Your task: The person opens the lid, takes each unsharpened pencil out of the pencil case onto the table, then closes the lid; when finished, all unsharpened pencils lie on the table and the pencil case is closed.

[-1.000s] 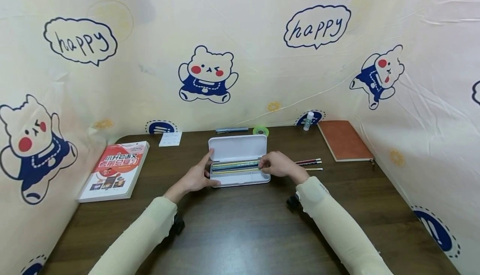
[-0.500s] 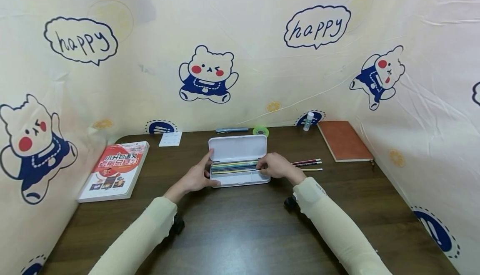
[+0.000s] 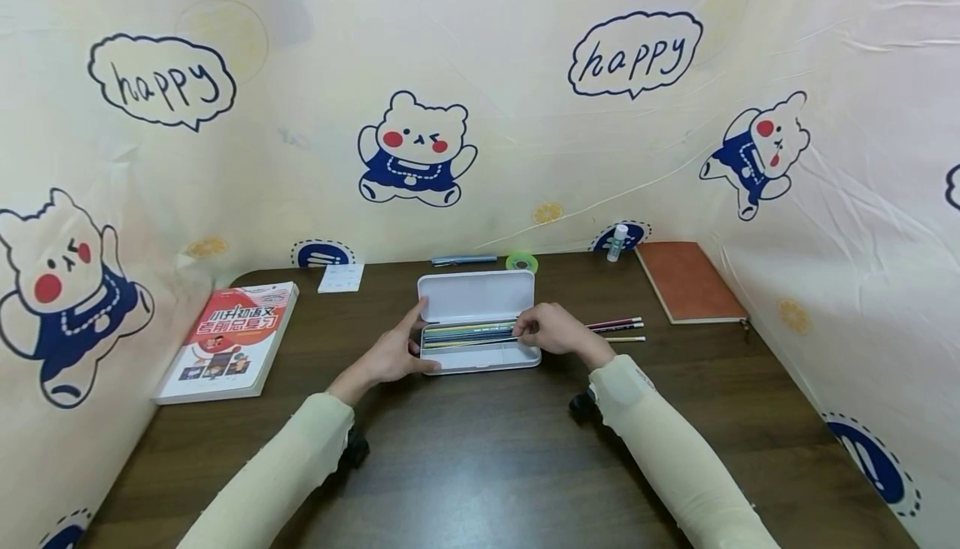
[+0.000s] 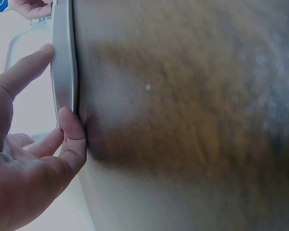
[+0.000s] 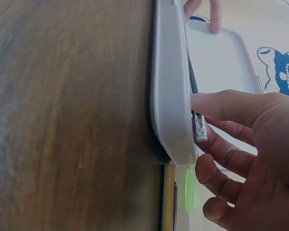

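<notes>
A white pencil case (image 3: 480, 361) lies open on the table, its lid (image 3: 477, 296) raised at the back. Several pencils (image 3: 468, 332) lie lengthwise in its tray. At the case's left end, my left hand (image 3: 392, 355) holds it, thumb by the front edge and index finger at the lid; the left wrist view shows fingers against the case wall (image 4: 63, 82). My right hand (image 3: 557, 329) is over the tray's right part. Between thumb and fingers it pinches a dark pencil (image 5: 200, 129) near its silver ferrule and white eraser end. The pencil's far end is hidden.
Loose pencils (image 3: 626, 338) lie right of the case. Behind it are a blue pen (image 3: 463, 260) and green tape roll (image 3: 522, 262). A small bottle (image 3: 617, 242) and brown notebook (image 3: 693, 282) are at right; a book (image 3: 228, 345) and paper (image 3: 341, 277) at left.
My right hand has shifted slightly left over the tray, with a little more of the loose pencils showing behind it. My left hand and the case stay in place.
</notes>
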The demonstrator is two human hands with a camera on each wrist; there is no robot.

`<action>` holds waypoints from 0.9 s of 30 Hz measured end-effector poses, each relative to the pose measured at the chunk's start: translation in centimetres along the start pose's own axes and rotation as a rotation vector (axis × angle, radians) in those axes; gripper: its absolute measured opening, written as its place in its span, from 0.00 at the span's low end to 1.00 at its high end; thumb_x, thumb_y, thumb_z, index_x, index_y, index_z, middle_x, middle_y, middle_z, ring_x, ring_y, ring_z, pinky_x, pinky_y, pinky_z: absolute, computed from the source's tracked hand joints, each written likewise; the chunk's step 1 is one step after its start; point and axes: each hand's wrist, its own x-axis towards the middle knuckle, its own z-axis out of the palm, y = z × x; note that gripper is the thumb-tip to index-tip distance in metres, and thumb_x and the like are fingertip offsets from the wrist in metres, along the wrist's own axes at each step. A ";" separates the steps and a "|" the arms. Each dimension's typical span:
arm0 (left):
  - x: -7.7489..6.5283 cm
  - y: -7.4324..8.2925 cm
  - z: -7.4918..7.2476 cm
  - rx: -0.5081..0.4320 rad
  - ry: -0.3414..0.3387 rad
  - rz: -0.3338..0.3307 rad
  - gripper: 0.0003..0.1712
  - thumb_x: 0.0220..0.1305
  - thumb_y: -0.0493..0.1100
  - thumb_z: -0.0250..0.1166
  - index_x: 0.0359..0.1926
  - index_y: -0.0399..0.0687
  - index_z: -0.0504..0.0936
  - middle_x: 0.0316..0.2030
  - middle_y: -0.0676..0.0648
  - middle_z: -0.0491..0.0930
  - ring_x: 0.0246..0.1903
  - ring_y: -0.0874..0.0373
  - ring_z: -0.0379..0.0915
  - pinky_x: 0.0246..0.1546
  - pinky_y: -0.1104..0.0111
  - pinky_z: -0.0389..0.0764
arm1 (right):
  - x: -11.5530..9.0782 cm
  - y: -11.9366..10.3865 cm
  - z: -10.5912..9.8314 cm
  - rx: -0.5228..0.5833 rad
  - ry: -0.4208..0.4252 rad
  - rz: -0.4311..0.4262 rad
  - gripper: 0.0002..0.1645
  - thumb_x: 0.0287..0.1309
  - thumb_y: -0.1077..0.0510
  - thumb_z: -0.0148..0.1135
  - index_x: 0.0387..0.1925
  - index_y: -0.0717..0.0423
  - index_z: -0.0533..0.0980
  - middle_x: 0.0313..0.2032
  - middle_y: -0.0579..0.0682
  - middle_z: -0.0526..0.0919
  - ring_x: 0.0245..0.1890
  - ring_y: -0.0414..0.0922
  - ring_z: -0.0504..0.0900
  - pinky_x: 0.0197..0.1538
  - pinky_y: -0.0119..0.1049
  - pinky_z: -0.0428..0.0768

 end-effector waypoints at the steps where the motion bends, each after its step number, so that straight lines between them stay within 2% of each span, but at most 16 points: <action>1: 0.0 0.0 0.0 0.000 0.000 0.000 0.69 0.52 0.49 0.79 0.80 0.59 0.37 0.67 0.39 0.69 0.41 0.54 0.73 0.40 0.68 0.73 | -0.1 0.0 -0.1 0.004 0.007 -0.004 0.04 0.61 0.61 0.67 0.34 0.48 0.85 0.30 0.42 0.83 0.32 0.40 0.75 0.41 0.35 0.74; 7: -0.1 0.1 0.0 0.003 0.003 0.007 0.68 0.53 0.49 0.78 0.80 0.59 0.37 0.67 0.38 0.69 0.40 0.54 0.73 0.40 0.67 0.74 | -0.7 0.8 -1.0 0.019 0.049 -0.008 0.03 0.61 0.60 0.67 0.36 0.49 0.85 0.31 0.43 0.84 0.33 0.40 0.76 0.41 0.35 0.75; 14: 0.0 0.1 0.1 0.000 -0.002 0.001 0.69 0.52 0.49 0.78 0.80 0.59 0.37 0.67 0.38 0.69 0.41 0.54 0.72 0.40 0.66 0.73 | -2.4 2.7 -2.8 0.054 0.106 0.005 0.04 0.61 0.59 0.67 0.37 0.52 0.85 0.32 0.44 0.86 0.31 0.42 0.76 0.38 0.36 0.74; 21: -0.1 0.0 0.0 0.002 0.000 0.012 0.68 0.53 0.49 0.78 0.80 0.58 0.37 0.68 0.38 0.69 0.40 0.54 0.73 0.40 0.66 0.73 | -5.0 5.2 -4.8 0.075 0.144 0.044 0.07 0.62 0.58 0.67 0.40 0.56 0.85 0.34 0.46 0.87 0.33 0.44 0.75 0.39 0.37 0.74; 27: -0.1 0.1 0.0 -0.004 0.007 0.008 0.68 0.52 0.49 0.79 0.80 0.58 0.38 0.67 0.39 0.70 0.41 0.53 0.73 0.42 0.65 0.74 | -7.6 7.2 -6.2 0.064 0.191 0.105 0.07 0.62 0.58 0.67 0.40 0.56 0.85 0.33 0.47 0.86 0.32 0.44 0.74 0.36 0.36 0.74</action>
